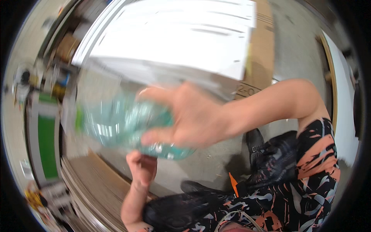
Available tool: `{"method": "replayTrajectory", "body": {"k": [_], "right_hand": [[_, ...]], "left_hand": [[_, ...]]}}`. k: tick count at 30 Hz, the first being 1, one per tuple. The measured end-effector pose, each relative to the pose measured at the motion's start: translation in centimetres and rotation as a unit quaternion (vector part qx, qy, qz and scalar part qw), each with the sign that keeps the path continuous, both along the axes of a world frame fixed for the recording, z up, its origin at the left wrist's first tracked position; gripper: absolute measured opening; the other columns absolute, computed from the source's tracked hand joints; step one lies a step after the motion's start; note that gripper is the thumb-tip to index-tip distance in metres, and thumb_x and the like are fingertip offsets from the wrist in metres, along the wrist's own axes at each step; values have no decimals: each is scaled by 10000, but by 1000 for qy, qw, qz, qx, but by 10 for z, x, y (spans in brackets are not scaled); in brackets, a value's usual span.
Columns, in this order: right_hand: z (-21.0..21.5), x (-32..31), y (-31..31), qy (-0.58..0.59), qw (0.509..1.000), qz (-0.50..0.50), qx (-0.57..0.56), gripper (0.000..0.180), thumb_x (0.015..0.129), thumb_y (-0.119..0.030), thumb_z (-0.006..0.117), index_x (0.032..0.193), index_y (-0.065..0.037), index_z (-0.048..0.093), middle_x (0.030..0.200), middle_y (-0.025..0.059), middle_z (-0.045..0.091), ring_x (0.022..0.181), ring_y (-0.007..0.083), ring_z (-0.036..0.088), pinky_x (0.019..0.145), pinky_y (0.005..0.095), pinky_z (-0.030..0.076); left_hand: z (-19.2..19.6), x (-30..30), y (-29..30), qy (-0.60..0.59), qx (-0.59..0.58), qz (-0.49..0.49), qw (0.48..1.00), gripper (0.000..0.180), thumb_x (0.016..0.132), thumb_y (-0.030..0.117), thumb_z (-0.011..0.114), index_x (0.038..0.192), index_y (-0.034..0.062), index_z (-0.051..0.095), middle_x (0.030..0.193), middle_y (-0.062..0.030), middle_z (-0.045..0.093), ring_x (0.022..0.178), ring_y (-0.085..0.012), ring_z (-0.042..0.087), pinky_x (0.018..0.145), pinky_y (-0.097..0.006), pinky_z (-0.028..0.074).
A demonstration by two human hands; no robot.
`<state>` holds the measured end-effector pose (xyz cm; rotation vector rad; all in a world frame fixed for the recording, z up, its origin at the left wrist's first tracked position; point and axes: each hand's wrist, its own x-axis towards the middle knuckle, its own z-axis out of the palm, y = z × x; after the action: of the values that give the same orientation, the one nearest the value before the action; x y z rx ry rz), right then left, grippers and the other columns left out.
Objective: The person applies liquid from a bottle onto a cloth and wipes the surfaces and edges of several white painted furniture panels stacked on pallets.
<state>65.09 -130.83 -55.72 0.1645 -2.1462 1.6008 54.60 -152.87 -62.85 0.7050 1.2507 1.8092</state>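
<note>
A clear, teal-tinted plastic bottle [116, 121] lies sideways in the air in front of me, its bright green cap [79, 118] pointing left. My right hand [193, 116], blurred by motion, reaches in from the right and wraps its thumb and fingers around the bottle's base half. Just below the bottle is my left hand [143, 168], with curled fingers. The bottle's lower edge partly covers its fingertips, so whether they touch the bottle or hold something small cannot be made out.
Ahead stands a stack of white panels [170, 38] with brown cardboard [264, 42] along its right side. Brown boards [92, 189] are piled at lower left. Beyond them is a green-and-white panel [47, 139]. A white board [340, 92] stands at far right.
</note>
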Motion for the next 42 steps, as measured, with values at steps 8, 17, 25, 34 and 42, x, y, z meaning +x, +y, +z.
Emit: {"method": "replayTrajectory", "body": {"k": [8,17,25,34,42], "right_hand": [[-52,15,-40,-101,990,67,-67,502,788,-139,681,1188,43,440,1109,253,548,1080,388,525,847,457,446],[-131,88,-5,-48,995,50,76,990,640,-430,794,1369,25,302,1410,268,270,1315,436,246,1077,519,263],[-187,94,10,-263,840,259,-397,753,686,-207,847,1303,-10,463,1247,128,555,1140,215,525,965,354,431],[-187,92,11,-282,842,163,-430,481,802,-129,717,1237,-20,543,1129,75,626,1028,163,589,881,313,483],[-195,101,14,-370,726,92,-573,403,807,-130,662,1181,-16,562,1059,72,638,939,155,621,801,311,519]], "left_hand": [[-11,26,5,42,-129,66,989,241,733,99,654,959,31,606,983,-57,612,896,-186,603,809,-317,496],[-46,23,-7,206,-156,-121,958,307,760,256,740,929,20,639,1029,-102,640,909,-181,626,790,-318,516],[-29,37,30,320,-214,-236,892,216,633,74,832,782,30,682,752,-59,692,656,-136,652,618,-269,515],[-55,21,33,298,-230,-229,898,213,667,120,829,789,51,669,767,-11,673,674,-83,613,625,-259,505],[-66,36,64,-124,-141,-98,977,623,688,225,839,1180,-27,553,1334,-191,510,1192,-284,519,975,-399,446]]}}
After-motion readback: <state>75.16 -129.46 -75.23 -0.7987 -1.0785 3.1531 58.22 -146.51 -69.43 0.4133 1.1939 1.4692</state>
